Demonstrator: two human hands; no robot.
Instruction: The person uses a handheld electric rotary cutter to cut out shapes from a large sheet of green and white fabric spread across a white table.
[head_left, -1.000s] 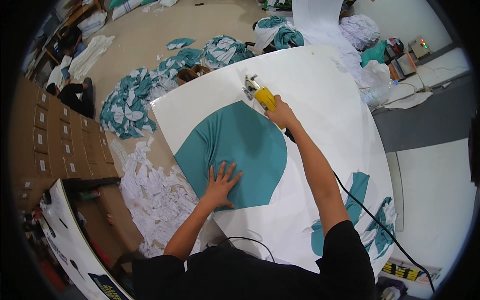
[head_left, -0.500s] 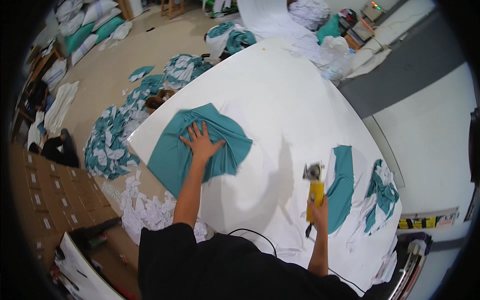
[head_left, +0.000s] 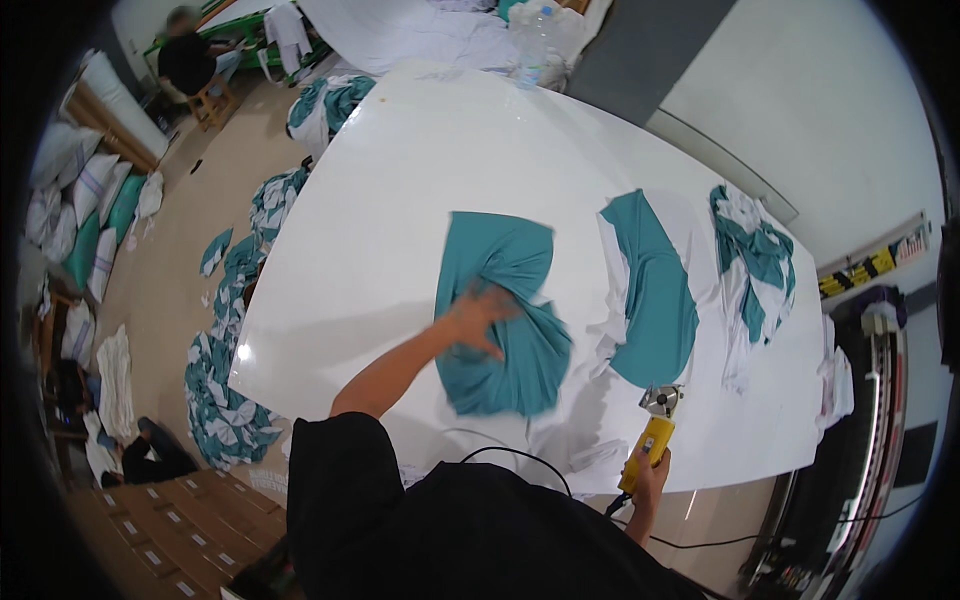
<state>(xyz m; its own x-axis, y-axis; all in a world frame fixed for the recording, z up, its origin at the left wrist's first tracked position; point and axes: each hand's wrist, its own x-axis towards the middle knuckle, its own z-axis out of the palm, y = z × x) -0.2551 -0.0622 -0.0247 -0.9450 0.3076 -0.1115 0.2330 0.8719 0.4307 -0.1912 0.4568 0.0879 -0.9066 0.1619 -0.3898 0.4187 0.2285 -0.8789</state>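
Right grip (head_left: 650, 474) closed round the yellow body of the cutter (head_left: 651, 442), held at the near edge of the counter (head_left: 360, 220), blade (head_left: 661, 400) end pointing away from the wearer. Left grip (head_left: 480, 316) open, fingers spread, palm down over the teal cloth (head_left: 535, 352), which lies on the counter ahead of the wearer, gathered in folds round the hand. Right of the cloth: a long teal strip (head_left: 655, 290) over white material, its near end just beside the blade. Farther right, tangled teal and white scraps (head_left: 750, 265). A dark cord (head_left: 518, 456) arcs at the near edge; a heap (head_left: 220, 400) of offcuts sits on the floor to the left. Risks, my judgement: the blade, if running, could nick the strip, the two being so close; sideways drag from the spread fingers could deepen the creases and pull the cloth's edges out of line; a slack cord could catch the cloth. Unclear: left grip is motion-blurred, so pressure and fingertip contact cannot be judged; cloth under the palm is hidden; whether the blade spins or touches the strip cannot be told; the right forearm is partly covered by the shirt (head_left: 480, 530).
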